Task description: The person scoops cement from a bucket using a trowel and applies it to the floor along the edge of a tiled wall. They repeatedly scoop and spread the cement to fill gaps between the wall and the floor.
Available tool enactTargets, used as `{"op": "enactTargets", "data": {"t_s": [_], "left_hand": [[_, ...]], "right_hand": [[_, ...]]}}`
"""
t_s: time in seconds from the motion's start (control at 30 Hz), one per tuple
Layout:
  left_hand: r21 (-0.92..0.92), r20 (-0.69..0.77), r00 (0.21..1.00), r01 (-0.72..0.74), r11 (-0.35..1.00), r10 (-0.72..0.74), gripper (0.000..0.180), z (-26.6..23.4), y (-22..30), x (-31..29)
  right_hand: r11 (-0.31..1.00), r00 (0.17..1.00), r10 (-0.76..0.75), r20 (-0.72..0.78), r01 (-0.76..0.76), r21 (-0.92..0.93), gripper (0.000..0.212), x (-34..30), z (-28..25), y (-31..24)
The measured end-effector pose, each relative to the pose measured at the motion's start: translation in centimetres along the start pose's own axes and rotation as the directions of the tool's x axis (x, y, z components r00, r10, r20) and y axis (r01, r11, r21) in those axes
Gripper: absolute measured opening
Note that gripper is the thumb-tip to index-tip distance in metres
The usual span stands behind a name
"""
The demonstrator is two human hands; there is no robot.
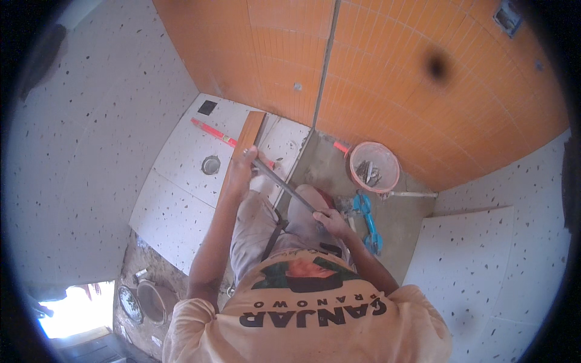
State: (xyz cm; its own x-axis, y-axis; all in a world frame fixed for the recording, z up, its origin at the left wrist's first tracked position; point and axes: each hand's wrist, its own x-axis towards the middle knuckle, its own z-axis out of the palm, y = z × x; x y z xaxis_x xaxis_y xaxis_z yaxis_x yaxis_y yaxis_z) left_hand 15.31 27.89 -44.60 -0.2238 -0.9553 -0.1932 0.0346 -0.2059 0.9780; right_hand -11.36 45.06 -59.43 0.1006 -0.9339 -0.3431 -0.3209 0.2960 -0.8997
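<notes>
A long dark grey metal bar (284, 186) slants across in front of my knees, held in both hands. Its far left end is in my left hand (241, 168), whose fingers are closed on it. Lower down, my right hand (330, 222) wraps round the other end. Just beyond my left hand lies an orange-brown strip (249, 132), perhaps a cut tile or board, on the speckled white floor tiles (175, 175). A red spirit level (212, 130) lies on these tiles, partly hidden by the strip.
A pink bucket (390, 160) with tools inside stands right of me, near a blue double-cup suction lifter (365, 219). The white tiles have a round hole (210, 164) and a black square (207, 107). Orange tiled walls (387, 78) rise ahead. A round basin (154, 302) sits lower left.
</notes>
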Motion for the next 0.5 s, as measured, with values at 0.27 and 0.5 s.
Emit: {"op": "enactTargets", "data": {"t_s": [0.27, 0.5], "left_hand": [[-0.031, 0.088, 0.972, 0.223, 0.974, -0.220, 0.040, 2.5, -7.0, -5.0], [-0.021, 0.175, 0.924, 0.350, 0.937, -0.341, 0.039, 4.0, -12.7, -8.0]], "right_hand": [[0.988, 0.996, 0.060, 0.070, -0.069, 0.136, 0.036, 0.1, 2.7, -1.5], [0.997, 0.990, 0.005, 0.138, -0.016, 0.074, 0.037, 0.4, 4.0, -1.2]]}}
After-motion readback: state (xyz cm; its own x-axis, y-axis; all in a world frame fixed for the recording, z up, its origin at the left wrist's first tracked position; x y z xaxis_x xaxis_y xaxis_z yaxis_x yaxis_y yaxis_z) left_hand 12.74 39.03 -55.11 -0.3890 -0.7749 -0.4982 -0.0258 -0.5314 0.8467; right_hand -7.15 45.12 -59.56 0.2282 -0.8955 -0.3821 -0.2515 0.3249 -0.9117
